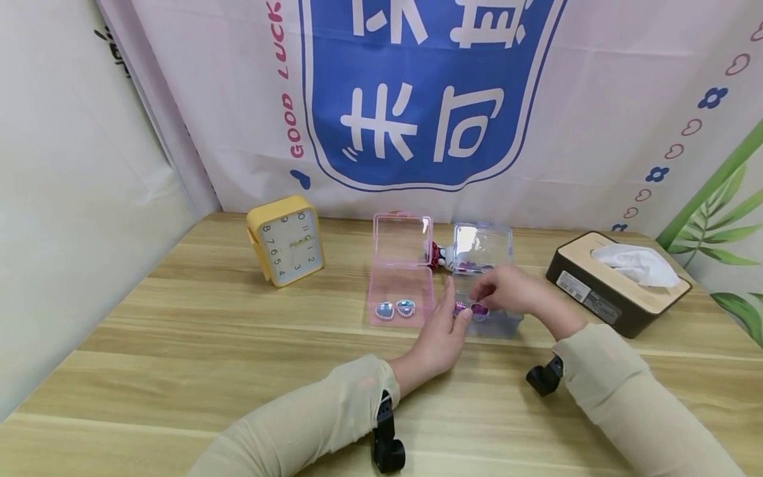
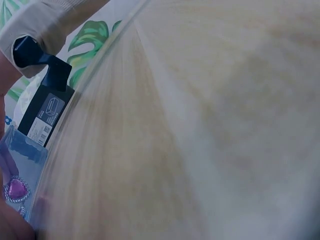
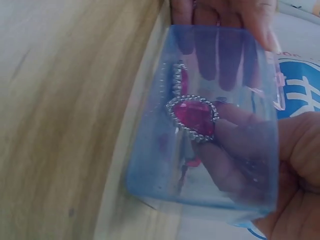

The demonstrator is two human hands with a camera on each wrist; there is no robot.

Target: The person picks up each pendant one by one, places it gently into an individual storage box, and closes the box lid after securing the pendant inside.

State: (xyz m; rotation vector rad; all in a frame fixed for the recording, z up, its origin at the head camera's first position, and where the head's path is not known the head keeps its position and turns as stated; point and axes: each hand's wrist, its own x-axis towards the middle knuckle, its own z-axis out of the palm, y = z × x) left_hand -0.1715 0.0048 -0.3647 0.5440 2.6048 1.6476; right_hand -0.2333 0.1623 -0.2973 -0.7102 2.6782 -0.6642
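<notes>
On the table stands a clear blue box (image 1: 491, 326) with its lid (image 1: 484, 245) raised. My right hand (image 1: 514, 289) reaches into it; in the right wrist view its fingertips pinch a pink heart-shaped gem (image 3: 192, 117) with a beaded silver rim, seen through the box wall. A second pink gem (image 3: 184, 82) stands edge-on beside it. My left hand (image 1: 438, 338) rests against the box's left side, fingers fairly straight. Just left of that hand lies an open pink box (image 1: 401, 285) holding two pale blue heart gems (image 1: 406, 307).
A yellow clock (image 1: 287, 242) stands at the back left of the wooden table (image 1: 197, 344). A tissue box (image 1: 616, 285) sits to the right. Behind the boxes is a small red-and-white figure (image 1: 440, 256), partly hidden. A printed cloth (image 1: 238, 93) hangs along the back edge.
</notes>
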